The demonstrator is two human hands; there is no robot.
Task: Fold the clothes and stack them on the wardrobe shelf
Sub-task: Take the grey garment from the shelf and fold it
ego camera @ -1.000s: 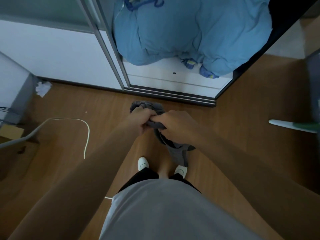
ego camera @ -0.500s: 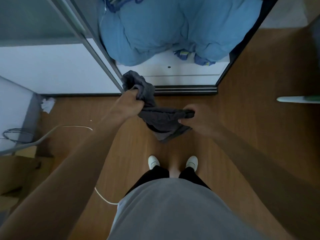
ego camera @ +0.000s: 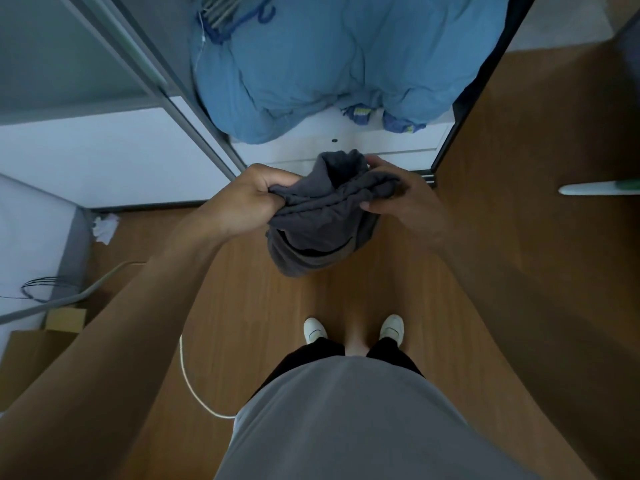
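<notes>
A dark grey garment [ego camera: 322, 223] hangs bunched in front of me, just before the open wardrobe. My left hand [ego camera: 249, 199] grips its left edge in a fist. My right hand [ego camera: 401, 199] holds the right side, fingers curled over the top fold and thumb under it. The garment's lower part droops below both hands, above the floor. The white wardrobe shelf [ego camera: 346, 140] lies right behind the garment, mostly covered by a large light blue bundle of bedding [ego camera: 346, 60].
The sliding door frame [ego camera: 156, 84] runs diagonally at left. A white cable [ego camera: 190, 386], a cardboard box [ego camera: 31, 358] and crumpled paper [ego camera: 104, 226] lie on the wooden floor at left. A white-and-green object [ego camera: 602, 187] lies at right. My feet [ego camera: 353, 329] stand below.
Both hands have lifted the garment and carried it forward toward the wardrobe shelf. The hands have come closer together and bunched the fabric more tightly.
</notes>
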